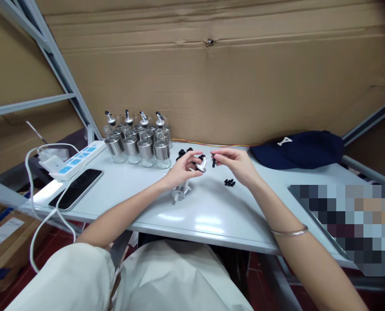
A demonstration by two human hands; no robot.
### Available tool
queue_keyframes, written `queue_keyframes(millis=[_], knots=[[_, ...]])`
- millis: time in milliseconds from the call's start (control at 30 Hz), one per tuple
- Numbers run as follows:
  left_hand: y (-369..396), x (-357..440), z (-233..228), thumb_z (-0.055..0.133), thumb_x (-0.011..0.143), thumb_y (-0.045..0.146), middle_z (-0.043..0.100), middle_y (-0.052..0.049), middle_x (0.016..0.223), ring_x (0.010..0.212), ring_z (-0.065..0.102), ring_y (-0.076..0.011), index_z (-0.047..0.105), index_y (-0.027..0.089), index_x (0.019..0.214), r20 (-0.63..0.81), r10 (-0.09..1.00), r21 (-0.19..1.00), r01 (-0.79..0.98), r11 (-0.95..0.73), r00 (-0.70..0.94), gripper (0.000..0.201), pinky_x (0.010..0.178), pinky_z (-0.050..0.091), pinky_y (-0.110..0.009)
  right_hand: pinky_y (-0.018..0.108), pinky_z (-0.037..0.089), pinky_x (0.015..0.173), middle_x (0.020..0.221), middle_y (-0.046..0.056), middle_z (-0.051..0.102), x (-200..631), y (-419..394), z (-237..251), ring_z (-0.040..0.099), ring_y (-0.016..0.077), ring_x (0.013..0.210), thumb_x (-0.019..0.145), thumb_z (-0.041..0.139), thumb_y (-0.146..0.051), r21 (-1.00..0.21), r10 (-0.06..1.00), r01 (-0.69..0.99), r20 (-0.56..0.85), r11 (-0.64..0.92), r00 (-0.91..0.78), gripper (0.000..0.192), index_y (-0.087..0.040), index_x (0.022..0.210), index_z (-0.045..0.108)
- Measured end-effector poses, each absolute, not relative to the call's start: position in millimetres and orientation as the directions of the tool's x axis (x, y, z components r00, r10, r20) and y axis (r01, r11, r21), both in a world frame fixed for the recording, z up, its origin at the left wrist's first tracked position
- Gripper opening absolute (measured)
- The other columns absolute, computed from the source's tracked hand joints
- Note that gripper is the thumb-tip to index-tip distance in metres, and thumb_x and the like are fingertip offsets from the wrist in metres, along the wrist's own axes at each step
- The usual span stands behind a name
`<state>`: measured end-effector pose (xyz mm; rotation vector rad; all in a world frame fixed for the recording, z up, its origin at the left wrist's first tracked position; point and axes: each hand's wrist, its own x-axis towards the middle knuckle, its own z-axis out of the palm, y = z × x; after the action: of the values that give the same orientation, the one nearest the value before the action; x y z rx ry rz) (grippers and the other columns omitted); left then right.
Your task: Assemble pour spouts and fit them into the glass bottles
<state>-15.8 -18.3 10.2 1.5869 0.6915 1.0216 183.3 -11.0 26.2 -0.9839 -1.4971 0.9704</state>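
My left hand (183, 169) holds a small silver pourer spout (201, 164) with black parts, above the middle of the pale table (208, 216). My right hand (234, 163) pinches a tiny black plug (214, 162) a short gap to the right of the spout. A few more black plugs (229, 182) lie on the table below my right hand. Another silver pourer spout (179, 193) lies on the table under my left wrist. Other black caps (183, 152) sit just behind my left hand.
Several glass bottles with steel collars and pourer tops (140, 144) stand at the back left. A white and blue power strip (77, 159), a charger with cable and a dark phone (76, 188) lie left. A navy cap (296, 149) rests at right. Cardboard sheets wall the back.
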Motion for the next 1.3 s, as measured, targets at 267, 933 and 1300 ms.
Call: queue_keyframes(millis=[267, 933, 1300], knots=[[-18.6, -19.7, 10.0, 0.066, 0.067, 0.013, 0.061, -0.003, 0.096, 0.072, 0.054, -0.0081, 0.041, 0.023, 0.132, 0.376, 0.775, 0.843, 0.16, -0.514, 0.507, 0.07, 0.066, 0.039, -0.02, 0.03, 0.05, 0.059, 0.069, 0.004, 0.068, 179.7, -11.5, 24.6, 0.057, 0.0126, 0.057, 0.054, 0.081, -0.047, -0.942, 0.938, 0.058, 0.321, 0.331, -0.133, 0.036, -0.017, 0.073, 0.072], [-19.8, -19.8, 6.6, 0.067, 0.068, 0.016, 0.062, -0.004, 0.096, 0.067, 0.057, -0.0071, 0.053, 0.02, 0.128, 0.339, 0.772, 0.874, 0.124, -0.47, 0.537, 0.062, 0.071, 0.046, -0.023, 0.03, 0.048, 0.058, 0.064, 0.003, 0.066, 177.2, -18.1, 29.1, 0.055, 0.0136, 0.058, 0.057, 0.079, -0.047, -0.925, 0.916, 0.112, 0.332, 0.362, -0.224, 0.03, -0.019, 0.066, 0.073], [-17.8, -17.6, 1.2, 0.068, 0.068, 0.016, 0.063, -0.004, 0.094, 0.064, 0.054, -0.0055, 0.058, 0.018, 0.124, 0.408, 0.762, 0.868, 0.046, -0.495, 0.503, 0.057, 0.068, 0.05, -0.022, 0.035, 0.054, 0.068, 0.075, 0.004, 0.071, 176.3, -13.5, 21.0, 0.062, 0.016, 0.065, 0.057, 0.079, -0.039, -0.943, 0.921, 0.038, 0.314, 0.331, -0.231, 0.025, -0.021, 0.073, 0.074]])
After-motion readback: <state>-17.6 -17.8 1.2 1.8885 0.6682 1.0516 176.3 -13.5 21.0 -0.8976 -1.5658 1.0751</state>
